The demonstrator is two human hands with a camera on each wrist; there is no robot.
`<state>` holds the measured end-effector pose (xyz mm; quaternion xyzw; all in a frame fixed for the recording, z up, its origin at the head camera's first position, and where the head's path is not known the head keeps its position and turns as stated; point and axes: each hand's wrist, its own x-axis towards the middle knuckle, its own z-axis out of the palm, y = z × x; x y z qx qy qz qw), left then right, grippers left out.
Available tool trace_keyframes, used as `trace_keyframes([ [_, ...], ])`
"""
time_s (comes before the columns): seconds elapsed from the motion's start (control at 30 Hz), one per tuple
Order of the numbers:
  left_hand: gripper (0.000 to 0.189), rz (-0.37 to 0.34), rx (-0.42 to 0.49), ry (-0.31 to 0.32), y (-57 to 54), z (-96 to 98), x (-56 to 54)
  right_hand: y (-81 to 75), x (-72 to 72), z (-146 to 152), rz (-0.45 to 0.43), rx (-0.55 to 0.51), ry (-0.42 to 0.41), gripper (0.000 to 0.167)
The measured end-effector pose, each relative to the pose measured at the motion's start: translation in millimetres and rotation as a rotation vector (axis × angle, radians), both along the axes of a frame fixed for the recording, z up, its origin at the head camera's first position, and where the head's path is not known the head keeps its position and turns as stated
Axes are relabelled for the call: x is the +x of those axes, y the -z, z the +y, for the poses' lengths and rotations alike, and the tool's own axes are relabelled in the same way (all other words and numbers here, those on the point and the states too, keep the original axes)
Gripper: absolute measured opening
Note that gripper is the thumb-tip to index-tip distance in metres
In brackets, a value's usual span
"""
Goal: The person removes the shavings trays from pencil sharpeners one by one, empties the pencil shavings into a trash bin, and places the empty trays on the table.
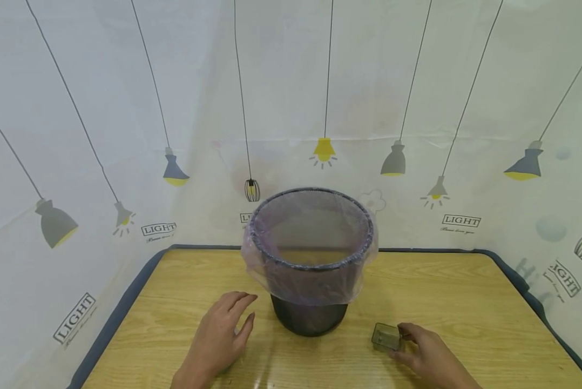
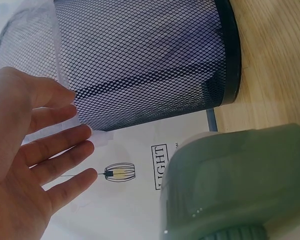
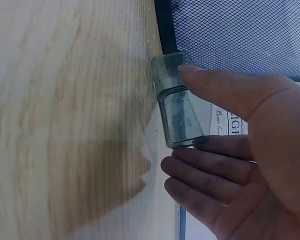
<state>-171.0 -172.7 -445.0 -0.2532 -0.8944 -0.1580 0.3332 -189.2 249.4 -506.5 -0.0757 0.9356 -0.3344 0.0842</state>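
My right hand pinches a small clear, greenish plastic box by its right side, thumb and forefinger on opposite edges, just right of the bin. The right wrist view shows the box low at the table surface; whether it touches the wood I cannot tell. To the bin's left, my left hand holds nothing, its fingers loosely bent and spread. A black mesh bin stands upright in the middle, lined with a thin translucent purple bag folded over its rim. The bin's far side is hidden.
A rounded green plastic object is close to my left hand in the left wrist view; its kind is unclear. The wooden table has a dark edge and is enclosed by white sheets printed with lamps.
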Motion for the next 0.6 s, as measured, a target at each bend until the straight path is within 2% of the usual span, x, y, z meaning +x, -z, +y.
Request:
trace_keyframes([
  [0.3, 0.032, -0.008, -0.01, -0.002, 0.0, -1.5, -0.6, 3.6, 1.6, 2.9, -0.002, 0.069, -0.014, 0.068],
  [0.43, 0.032, -0.017, -0.018, -0.011, 0.3, -3.2, -1.2, 3.3, 1.6, 3.4, -0.015, 0.055, -0.024, 0.073],
  [0.6, 0.033, -0.036, -0.022, -0.012, 0.6, -7.6, -2.9, -4.7, 2.4, 8.9, -0.041, 0.002, -0.055, 0.078],
])
